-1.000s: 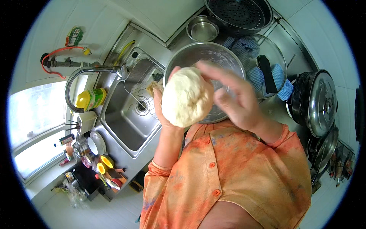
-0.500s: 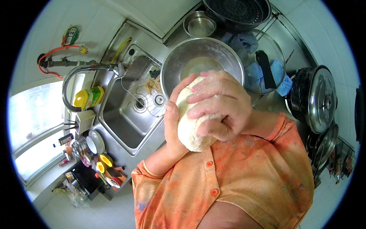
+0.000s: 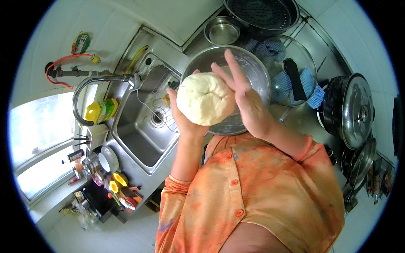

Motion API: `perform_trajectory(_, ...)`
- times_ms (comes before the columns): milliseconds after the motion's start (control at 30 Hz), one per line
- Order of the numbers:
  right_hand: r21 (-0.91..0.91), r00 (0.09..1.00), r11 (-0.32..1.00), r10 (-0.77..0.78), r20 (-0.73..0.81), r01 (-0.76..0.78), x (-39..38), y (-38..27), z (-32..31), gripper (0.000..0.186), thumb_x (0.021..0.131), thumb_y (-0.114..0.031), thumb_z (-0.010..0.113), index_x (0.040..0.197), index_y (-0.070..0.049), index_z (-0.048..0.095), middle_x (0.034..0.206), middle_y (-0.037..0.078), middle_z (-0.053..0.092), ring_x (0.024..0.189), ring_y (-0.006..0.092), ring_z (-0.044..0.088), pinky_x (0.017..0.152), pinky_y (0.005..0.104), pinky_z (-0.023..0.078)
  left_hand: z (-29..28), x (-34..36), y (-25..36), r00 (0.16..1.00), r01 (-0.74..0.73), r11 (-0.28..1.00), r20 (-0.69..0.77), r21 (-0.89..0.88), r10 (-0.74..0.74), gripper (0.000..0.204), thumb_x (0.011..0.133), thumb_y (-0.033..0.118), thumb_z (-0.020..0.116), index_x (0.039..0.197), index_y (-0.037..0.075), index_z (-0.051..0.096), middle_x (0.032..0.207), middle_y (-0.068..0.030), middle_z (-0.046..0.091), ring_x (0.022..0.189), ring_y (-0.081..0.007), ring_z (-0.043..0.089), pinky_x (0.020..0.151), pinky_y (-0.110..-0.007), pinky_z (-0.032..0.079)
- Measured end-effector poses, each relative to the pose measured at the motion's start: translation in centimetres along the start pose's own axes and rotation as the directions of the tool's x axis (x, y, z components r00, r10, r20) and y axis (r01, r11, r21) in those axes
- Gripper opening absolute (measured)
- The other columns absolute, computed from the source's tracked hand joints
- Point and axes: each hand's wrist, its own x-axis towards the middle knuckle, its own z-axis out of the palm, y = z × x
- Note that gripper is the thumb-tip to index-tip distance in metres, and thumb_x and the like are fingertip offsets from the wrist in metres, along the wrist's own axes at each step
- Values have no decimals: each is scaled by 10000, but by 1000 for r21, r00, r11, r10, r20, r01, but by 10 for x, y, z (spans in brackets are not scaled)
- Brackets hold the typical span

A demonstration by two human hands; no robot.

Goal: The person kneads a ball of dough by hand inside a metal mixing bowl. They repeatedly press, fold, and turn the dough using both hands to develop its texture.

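Observation:
A round ball of pale dough, creased on top, is held up over the near left part of a wide steel bowl. My left hand cups it from the left and beneath, closed about its side, with most of the fingers hidden behind it. Against the dough's right side lies the edge of my right hand, open, its fingers stretched out and spread toward the bowl's far side. The bowl's inner wall has pale smears.
Left is a steel sink with an arched faucet and a yellow bottle. Behind the bowl stand a small steel bowl and a black steamer pan. To the right are a glass lid, blue checked cloths and a lidded pot.
The dough has moved up and left, turning from a long shape to a round one. My right hand has uncurled from over it and shifted to its right side.

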Motion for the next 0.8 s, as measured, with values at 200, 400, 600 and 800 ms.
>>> perform_trajectory(200,-373,897,857,-201,393,356,17,-24,-27,540,957,-471,500,1300,-59,569,1318,194,546,1118,340,575,1000,402,414,29,-22,-10,962,268,938,116,-219,-247,837,938,688,274,1413,7,383,1358,-219,502,1222,-360,522,1036,-501,420)
perform_trajectory(400,-295,803,802,-340,489,519,-3,-49,-13,673,712,-630,700,1149,-121,644,1187,167,604,994,331,631,837,414,523,74,-52,-6,976,214,973,-53,83,-210,760,991,588,224,1450,-10,316,1366,-198,477,1241,-323,502,1042,-422,418)
perform_trajectory(600,-154,809,828,-457,370,538,4,-38,-5,396,793,-455,736,942,-92,681,912,125,665,771,303,665,677,349,541,89,-60,-22,986,11,900,-156,435,63,714,1008,537,230,1500,19,229,1396,-172,449,1281,-301,457,1091,-398,354)
perform_trajectory(800,102,961,961,244,131,-258,26,9,-10,309,935,-339,621,858,-44,671,767,32,656,686,146,627,634,282,492,80,-30,-20,936,210,838,-351,503,-24,762,990,618,232,1503,55,209,1476,-137,377,1329,-271,429,1097,-395,362)
